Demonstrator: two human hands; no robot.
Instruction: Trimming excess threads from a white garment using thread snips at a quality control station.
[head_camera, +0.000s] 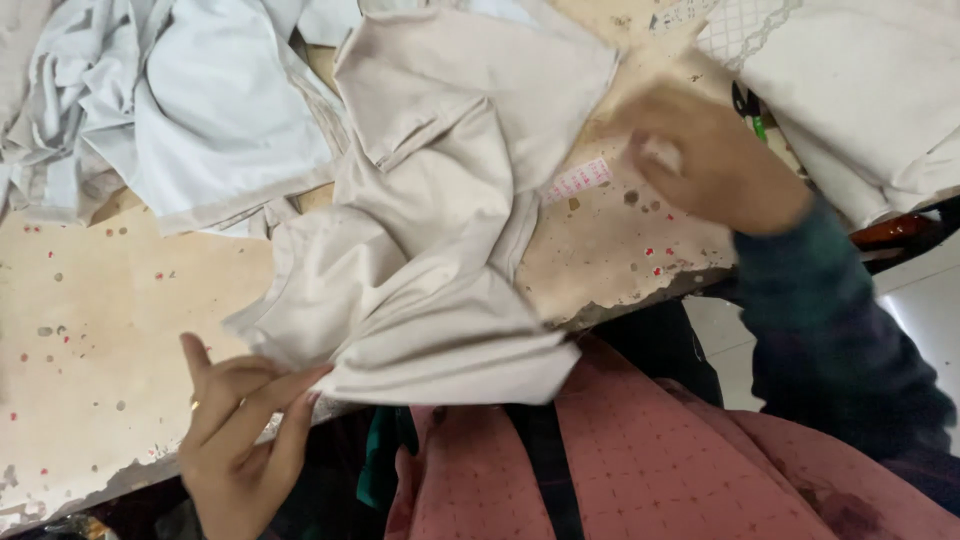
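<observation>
I see the left hand pinching the beige cloth at the table edge; the cloth could slide off. Right hand is blurred, so I can't tell its grip.

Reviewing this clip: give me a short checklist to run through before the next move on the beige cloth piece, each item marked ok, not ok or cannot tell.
1. Left hand touching the beige cloth at its near edge: ok.
2. Right hand sharp enough to judge its grip: not ok, blurred.
3. Cloth lying flat: not ok, folded and creased.
4. Cloth fully on the table: not ok, the near edge overhangs.
5. Cloth separate from the pale blue pile: cannot tell.
</observation>
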